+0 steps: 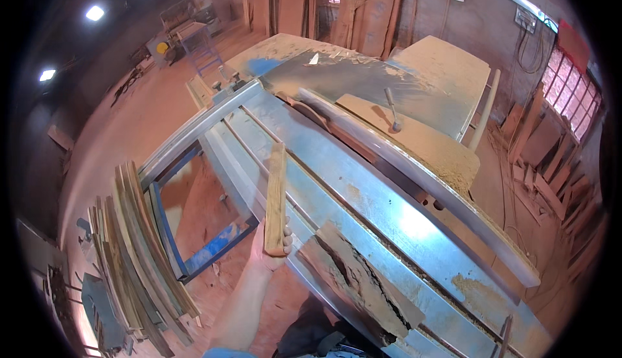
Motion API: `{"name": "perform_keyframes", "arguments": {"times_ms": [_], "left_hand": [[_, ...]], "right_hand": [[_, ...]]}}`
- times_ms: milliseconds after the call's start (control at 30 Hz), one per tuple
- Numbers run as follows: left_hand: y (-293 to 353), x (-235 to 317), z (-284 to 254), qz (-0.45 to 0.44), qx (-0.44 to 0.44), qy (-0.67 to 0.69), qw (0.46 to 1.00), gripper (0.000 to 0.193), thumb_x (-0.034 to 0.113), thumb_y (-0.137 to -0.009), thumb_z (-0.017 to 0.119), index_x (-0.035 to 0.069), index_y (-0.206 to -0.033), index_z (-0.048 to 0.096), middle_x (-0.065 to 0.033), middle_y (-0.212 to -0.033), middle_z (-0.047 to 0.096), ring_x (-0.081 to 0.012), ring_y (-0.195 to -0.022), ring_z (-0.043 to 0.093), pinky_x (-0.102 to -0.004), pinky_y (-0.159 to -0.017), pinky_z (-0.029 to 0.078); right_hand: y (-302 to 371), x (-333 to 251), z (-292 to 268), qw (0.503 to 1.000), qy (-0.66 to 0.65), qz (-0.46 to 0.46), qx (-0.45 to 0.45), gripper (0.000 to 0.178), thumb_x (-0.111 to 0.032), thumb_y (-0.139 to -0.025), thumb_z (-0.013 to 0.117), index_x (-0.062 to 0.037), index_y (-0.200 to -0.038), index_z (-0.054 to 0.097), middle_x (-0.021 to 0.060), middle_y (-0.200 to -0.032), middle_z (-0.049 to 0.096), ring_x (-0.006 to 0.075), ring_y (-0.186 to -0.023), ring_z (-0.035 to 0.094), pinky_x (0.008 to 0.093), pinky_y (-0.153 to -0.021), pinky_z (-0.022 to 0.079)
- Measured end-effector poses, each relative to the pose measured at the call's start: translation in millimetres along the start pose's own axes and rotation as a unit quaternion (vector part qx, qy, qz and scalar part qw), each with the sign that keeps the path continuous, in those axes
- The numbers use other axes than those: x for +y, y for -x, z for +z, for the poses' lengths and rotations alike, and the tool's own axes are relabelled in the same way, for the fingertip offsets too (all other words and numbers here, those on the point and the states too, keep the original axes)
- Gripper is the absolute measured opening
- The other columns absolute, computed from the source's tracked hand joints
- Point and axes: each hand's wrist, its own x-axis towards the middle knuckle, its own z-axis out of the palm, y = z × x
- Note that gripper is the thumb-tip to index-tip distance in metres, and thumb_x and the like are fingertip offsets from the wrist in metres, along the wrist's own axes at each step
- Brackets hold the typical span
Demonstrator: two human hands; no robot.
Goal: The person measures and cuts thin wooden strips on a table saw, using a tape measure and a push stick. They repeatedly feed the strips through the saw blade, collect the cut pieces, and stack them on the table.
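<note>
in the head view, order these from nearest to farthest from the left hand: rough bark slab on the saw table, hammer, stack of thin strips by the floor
The left hand grips a narrow wood strip.
1. Rough bark slab, just right of the hand on the saw table.
2. Stack of thin strips, to the left, leaning beside the table frame.
3. Hammer, far up the table on the sawdust-covered board.

A narrow, pale-brown wooden strip (276, 197), long and flat with a rough lower end, is held nearly upright at its bottom end, raised just over the near edge of the blue-grey saw table (363, 196).
</note>
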Motion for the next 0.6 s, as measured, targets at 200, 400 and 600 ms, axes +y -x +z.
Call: {"name": "perform_keyframes", "arguments": {"times_ms": [200, 400, 600], "left_hand": [[5.8, -3.0, -19.3, -0.020, -0.097, 0.104, 0.990, 0.048, 0.048, -0.100, 0.044, 0.005, -0.118, 0.055, -0.0083, -0.077, 0.062, -0.0231, -0.055, 0.056, -0.0343, -0.044, 0.044], [1.7, -3.0, -35.5, -0.028, -0.025, 0.040, 0.998, 0.052, 0.053, -0.101, 0.040, 0.007, -0.119, 0.056, -0.0083, -0.075, 0.062, -0.0236, -0.052, 0.060, -0.0344, -0.041, 0.046], [-5.0, 0.1, -44.5, -0.027, 0.018, -0.063, 0.997, 0.050, 0.054, -0.102, 0.038, 0.010, -0.116, 0.058, -0.0058, -0.077, 0.061, -0.0211, -0.055, 0.059, -0.0322, -0.045, 0.047]], "right_hand": [[-28.8, -180.0, -74.0, 0.947, -0.291, 0.108, -0.085, 0.042, -0.024, -0.096, 0.062, 0.0020, -0.129, 0.055, 0.0136, -0.092, 0.066, 0.0209, -0.075, 0.063, 0.0327, -0.062, 0.051], [-82.2, -368.8, -180.6, 0.858, -0.457, -0.001, -0.232, 0.019, -0.018, -0.097, 0.063, -0.0056, -0.110, 0.058, 0.0026, -0.078, 0.057, 0.0111, -0.064, 0.056, 0.0250, -0.054, 0.045], [-101.5, -462.7, -140.1, 0.906, -0.302, -0.059, -0.289, 0.017, -0.006, -0.085, 0.068, 0.0033, -0.091, 0.055, 0.0124, -0.074, 0.063, 0.0186, -0.058, 0.063, 0.0330, -0.050, 0.051]]}}
